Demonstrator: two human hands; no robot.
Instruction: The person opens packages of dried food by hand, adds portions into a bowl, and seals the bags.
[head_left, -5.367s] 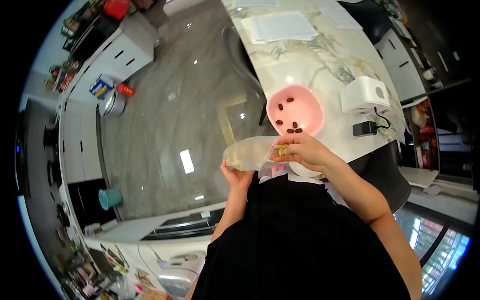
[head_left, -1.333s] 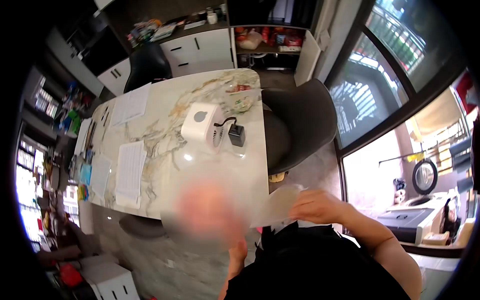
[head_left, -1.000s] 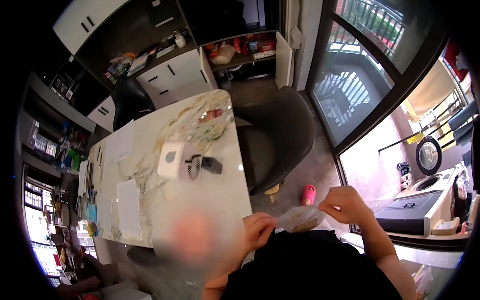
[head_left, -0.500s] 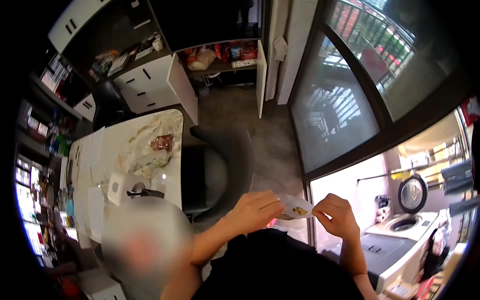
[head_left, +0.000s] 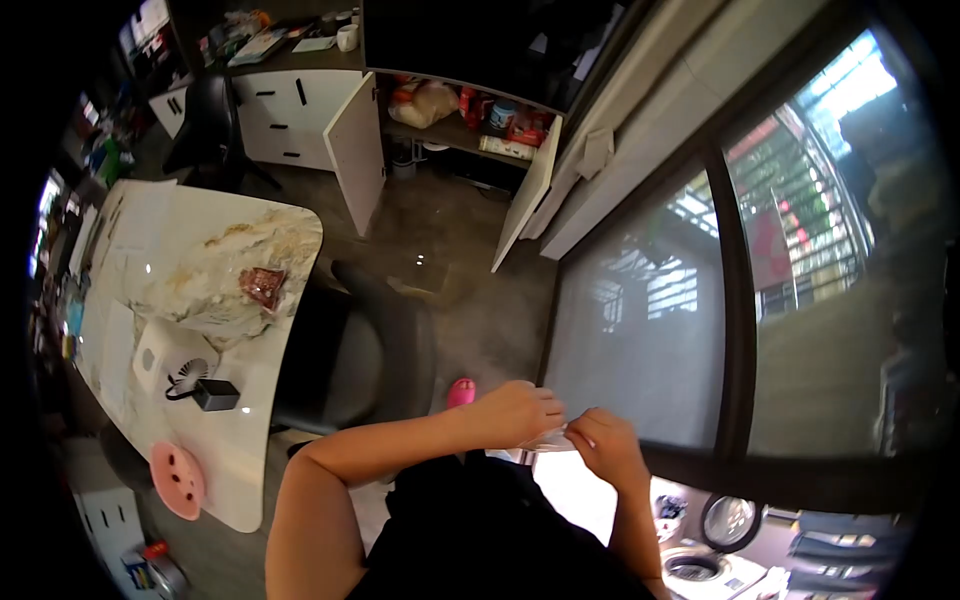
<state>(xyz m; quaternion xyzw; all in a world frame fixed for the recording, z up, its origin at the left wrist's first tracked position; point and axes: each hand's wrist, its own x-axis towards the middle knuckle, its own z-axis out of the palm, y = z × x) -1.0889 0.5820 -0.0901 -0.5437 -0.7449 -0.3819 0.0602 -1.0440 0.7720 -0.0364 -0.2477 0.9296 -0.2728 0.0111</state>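
Note:
My left hand and my right hand are close together in front of my body, each with its fingers closed on the clear plastic bag. Only a small strip of the bag shows between them, and its contents are hidden. Off to the lower left, the pink bowl with several dark red dates stands at the table's edge. A packet with red contents lies on the marble table.
A white fan device and a black box stand on the table. A dark chair is beside it. Beyond are an open cabinet with doors ajar and a glass door. A pink slipper shows on my foot.
The view has swung away from the table toward the cabinet and glass door. The bag, earlier open with my right hand holding yellowish pieces at its mouth, is now pinched between both hands.

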